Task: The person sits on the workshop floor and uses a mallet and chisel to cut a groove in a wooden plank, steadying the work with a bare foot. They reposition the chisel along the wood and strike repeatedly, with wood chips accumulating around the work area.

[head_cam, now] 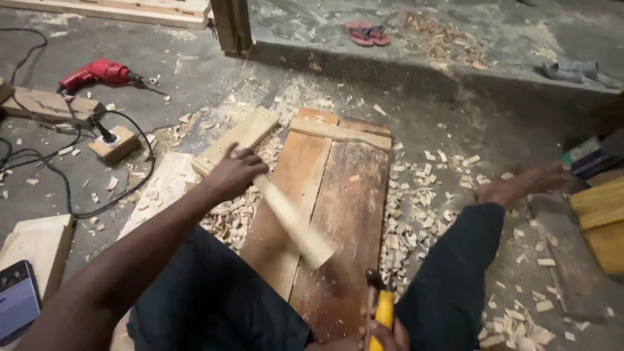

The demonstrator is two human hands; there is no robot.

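The person sits on a concrete floor [455, 123] with legs spread either side of a pair of dark, worn planks [331, 214] that lie side by side and run away from the body. The left hand [235, 173] is closed tightly round one end of a pale, rounded wooden handle blank [296, 224], fingers wrapped fully about it; the blank slants down from the hand toward the near end of the planks and is blurred by motion, its thicker end hanging just above the seam between the two boards. The right hand [383, 335] shows only partly at the lower edge of the view, its fingers curled round the yellow grip of a hammer [380, 302], whose dark head points up over the near end of the right-hand plank. A lighter wooden batten [340, 132] lies across the far end of the planks, and a short pale board [237, 138] rests at an angle beside their far left corner. Wood chips and shavings [422, 195] litter the floor on both sides of the planks. Well off to the far left lie a red electric drill [97, 73] and black cables [78, 175], and a phone [16, 299] rests on a wooden block at the near left edge. The person's bare right foot [520, 185] rests on the floor to the right.
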